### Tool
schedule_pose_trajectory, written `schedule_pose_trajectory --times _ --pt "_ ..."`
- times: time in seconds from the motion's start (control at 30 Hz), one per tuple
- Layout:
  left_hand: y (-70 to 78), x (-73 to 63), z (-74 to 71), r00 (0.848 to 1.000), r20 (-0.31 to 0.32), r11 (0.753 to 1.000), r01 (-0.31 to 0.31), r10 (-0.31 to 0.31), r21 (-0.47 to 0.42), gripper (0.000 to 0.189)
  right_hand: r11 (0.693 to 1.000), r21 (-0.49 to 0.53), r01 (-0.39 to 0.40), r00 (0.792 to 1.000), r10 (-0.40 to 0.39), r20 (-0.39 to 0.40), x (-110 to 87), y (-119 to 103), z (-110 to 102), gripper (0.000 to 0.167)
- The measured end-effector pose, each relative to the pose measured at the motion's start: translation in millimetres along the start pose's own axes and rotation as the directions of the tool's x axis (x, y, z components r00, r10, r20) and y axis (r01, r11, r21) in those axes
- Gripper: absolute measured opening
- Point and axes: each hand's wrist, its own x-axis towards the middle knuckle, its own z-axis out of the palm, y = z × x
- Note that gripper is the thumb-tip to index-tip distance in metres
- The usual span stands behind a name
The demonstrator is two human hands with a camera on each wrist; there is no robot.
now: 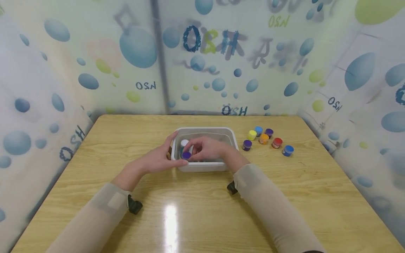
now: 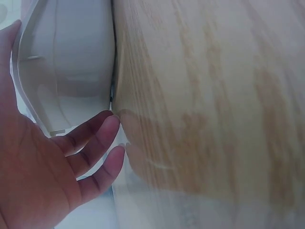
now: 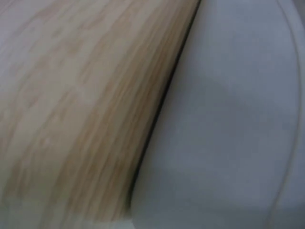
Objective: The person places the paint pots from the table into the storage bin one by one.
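Observation:
A white plastic tub [image 1: 205, 167] sits on the wooden table. My left hand [image 1: 158, 156] holds its left end, thumb along the front rim, index finger up at the back corner. The left wrist view shows the other fingers [image 2: 97, 143] of that hand bent beside the tub's wall, low near the tabletop. Inside the tub, my right hand [image 1: 207, 149] pinches a small paint jar with a purple lid [image 1: 186, 155] between thumb and fingertips, at the left end. A white-lidded jar [image 1: 184, 143] stands just behind it. The right wrist view has only the tub's outer wall [image 3: 224, 124] and the table.
Right of the tub stand several small paint jars: yellow [image 1: 252, 135], light blue [image 1: 258, 131], orange [image 1: 264, 138], red [image 1: 277, 142], blue [image 1: 288, 150] and two purple ones, one of them [image 1: 247, 144] nearest the tub. Printed curtains surround the table [image 1: 202, 211] at the back and sides.

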Motion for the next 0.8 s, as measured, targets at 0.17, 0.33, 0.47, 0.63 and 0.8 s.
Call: schedule_pose_trajectory --times 0.17,0.33,0.47,0.63,0.8 --pt "-0.9 -0.3 0.5 1.0 0.005 1.0 -0.006 0.006 -0.011 0.128 0.998 -0.06 -0.023 1.0 0.024 0.017 1.2 1.2 2.0 0.029" --pt "-1.6 -0.8 0.0 1.0 0.005 1.0 -0.004 0.004 -0.011 0.127 0.997 -0.081 -0.02 1.0 0.021 0.022 3.6 -0.4 2.8 0.028" --pt "-1.5 -0.6 -1.8 1.0 -0.004 1.0 -0.009 0.009 -0.002 0.127 0.997 -0.075 -0.017 1.0 0.019 0.023 5.7 -1.7 2.2 0.027" --pt "-1.3 1.0 -1.7 1.0 -0.002 1.0 -0.015 0.015 0.0 0.127 0.997 -0.067 -0.042 0.999 0.043 0.02 4.3 -2.7 1.6 0.027" --pt "-1.5 1.5 -0.1 1.0 0.0 1.0 -0.02 0.02 -0.005 0.127 0.997 -0.065 -0.044 0.999 0.046 0.027 2.6 -1.6 1.9 0.028"
